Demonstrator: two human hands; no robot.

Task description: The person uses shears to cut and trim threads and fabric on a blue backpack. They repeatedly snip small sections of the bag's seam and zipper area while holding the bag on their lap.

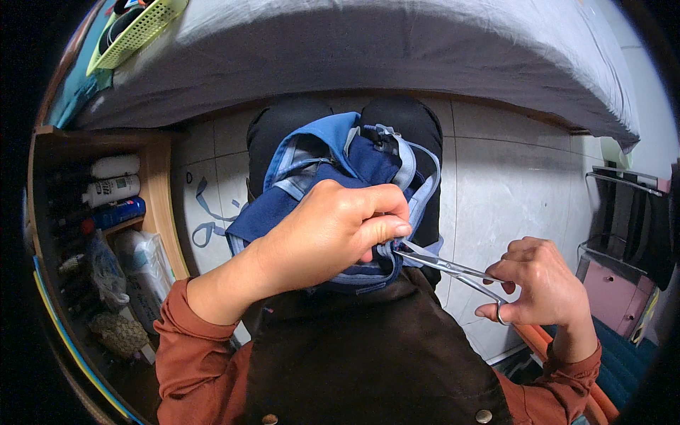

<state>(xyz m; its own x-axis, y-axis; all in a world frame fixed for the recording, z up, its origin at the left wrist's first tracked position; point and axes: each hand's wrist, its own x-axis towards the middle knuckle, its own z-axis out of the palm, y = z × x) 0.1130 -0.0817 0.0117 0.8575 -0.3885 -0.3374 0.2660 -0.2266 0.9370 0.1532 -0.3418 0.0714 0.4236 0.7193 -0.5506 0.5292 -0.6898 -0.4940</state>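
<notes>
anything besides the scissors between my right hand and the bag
Nothing else visible: the scissors alone span the gap from the right hand to the bag. The left hand pinches the bag's edge close beside the blade tips.

The cloth bag [379, 166] lies on the person's lap [287, 117]. On it rests the left grip [372, 230]; at its right near edge are the scissors' [453, 268] tips, with the right grip [503, 290] farther right. Left of the bag, strap pieces [205, 202] lie on the floor [496, 177]; farther left, a shelf [161, 205] holds bottles [113, 190]. Ahead of the bag stands a bed [368, 57].
</notes>
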